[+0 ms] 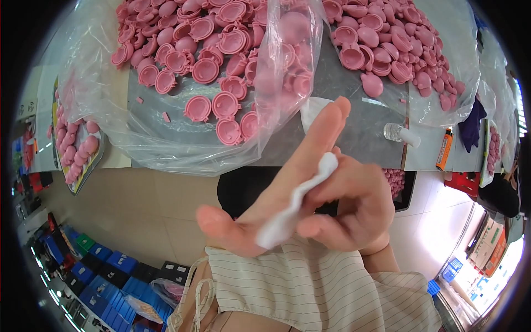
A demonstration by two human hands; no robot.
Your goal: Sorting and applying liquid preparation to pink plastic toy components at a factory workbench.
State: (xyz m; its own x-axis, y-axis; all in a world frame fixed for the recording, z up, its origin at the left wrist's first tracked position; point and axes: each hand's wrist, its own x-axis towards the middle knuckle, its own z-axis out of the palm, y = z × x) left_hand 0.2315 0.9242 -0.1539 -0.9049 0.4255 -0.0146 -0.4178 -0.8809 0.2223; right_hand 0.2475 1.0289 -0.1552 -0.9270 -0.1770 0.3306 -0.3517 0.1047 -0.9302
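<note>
My left hand (276, 188) is raised close to the camera, fingers stretched up toward the table and thumb out to the left. My right hand (354, 207) sits right behind it, pinching a soft white strip (293, 202) like a pad or wipe. The strip lies pressed along the edge of my left hand's fingers. Both wrists come out of striped sleeves (310, 293) at the bottom.
On the grey table (359, 127) lie clear plastic bags (166, 149) heaped with several pink rounded plastic shells (221, 61). A small clear bottle (399, 133) and an orange stick-shaped item (444, 148) lie at the right. Blue crates (99, 271) stand on the floor lower left.
</note>
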